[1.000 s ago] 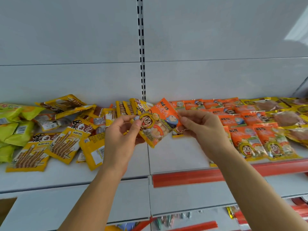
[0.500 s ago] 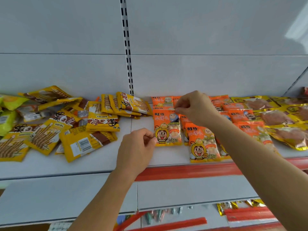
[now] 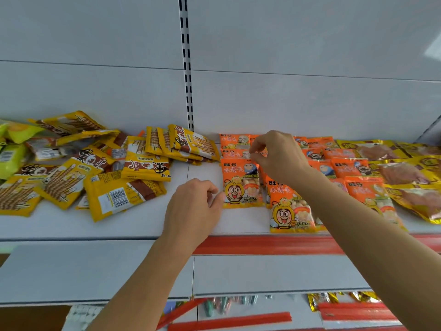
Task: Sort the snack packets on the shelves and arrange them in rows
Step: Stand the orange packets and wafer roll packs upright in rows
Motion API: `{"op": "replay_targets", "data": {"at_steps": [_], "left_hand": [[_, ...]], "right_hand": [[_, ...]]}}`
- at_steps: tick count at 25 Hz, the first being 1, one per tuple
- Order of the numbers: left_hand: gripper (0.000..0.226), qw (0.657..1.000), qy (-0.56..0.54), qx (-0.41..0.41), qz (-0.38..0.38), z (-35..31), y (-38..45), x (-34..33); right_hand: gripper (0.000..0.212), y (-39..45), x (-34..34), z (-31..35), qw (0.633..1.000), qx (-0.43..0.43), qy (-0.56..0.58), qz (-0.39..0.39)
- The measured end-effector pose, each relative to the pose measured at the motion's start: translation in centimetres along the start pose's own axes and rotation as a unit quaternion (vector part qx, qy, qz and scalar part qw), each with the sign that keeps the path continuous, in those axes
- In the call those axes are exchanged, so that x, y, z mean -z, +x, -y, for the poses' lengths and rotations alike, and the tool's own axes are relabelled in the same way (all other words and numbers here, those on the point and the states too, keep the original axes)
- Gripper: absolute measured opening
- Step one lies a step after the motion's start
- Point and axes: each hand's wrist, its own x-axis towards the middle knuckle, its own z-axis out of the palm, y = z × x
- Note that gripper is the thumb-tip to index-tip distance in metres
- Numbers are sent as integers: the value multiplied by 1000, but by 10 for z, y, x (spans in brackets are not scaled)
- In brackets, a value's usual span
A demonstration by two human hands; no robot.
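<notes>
Now, placed: orange packet (image 3: 241, 183), held in the air a second ago, lies flat on the shelf (image 3: 143, 225), leftmost in the orange rows.
Left hand (image 3: 194, 206): loosely curled, empty, thumb at the packet's lower edge.
Right hand (image 3: 278, 155): pinching its top corner.
Meaning: row extended; yellow packets (image 3: 114, 173) unsorted.

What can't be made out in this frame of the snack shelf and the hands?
- Head view: the right hand covers the orange packets behind it, so whether its fingers pinch one is unclear.
- The left hand hides its own fingertips; contact with the nearest orange packet cannot be judged.
- The green packets are cut off by the left edge.
- Items on the lower shelf are blurred and small.
</notes>
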Motion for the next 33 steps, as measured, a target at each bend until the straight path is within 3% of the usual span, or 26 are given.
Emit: {"op": "replay_targets", "data": {"at_steps": [4, 9, 14, 17, 22, 26, 28, 31, 32, 33], "left_hand": [[20, 996, 62, -35, -60, 20, 10, 29], [22, 988, 108, -8, -110, 74, 22, 75], [36, 993, 90, 8, -76, 143, 20, 113], [48, 993, 111, 21, -25, 177, 19, 125], [58, 991, 131, 20, -1, 210, 22, 133], [58, 993, 120, 6, 14, 212, 25, 137], [51, 997, 74, -11, 14, 213, 28, 144], [38, 993, -114, -12, 3, 209, 38, 160], [31, 972, -233, 30, 29, 205, 42, 165], [30, 923, -367, 91, 67, 198, 47, 170]], "right_hand": [[16, 2, -3, 30, 996, 80, 26, -13], [22, 18, -34, 99, 985, 154, 71, 5], [21, 45, -74, 181, 979, 190, 73, 11], [25, 55, -97, 224, 982, 180, 29, 51], [39, 70, -124, 260, 970, 116, -141, 162], [32, 80, -126, 266, 994, 57, -65, 72], [27, 77, -118, 264, 997, 32, 56, -39], [13, 59, -104, 264, 943, 17, 292, -155], [14, 52, -101, 266, 921, 14, 355, -158], [15, 45, -100, 267, 906, 13, 393, -156]]}}
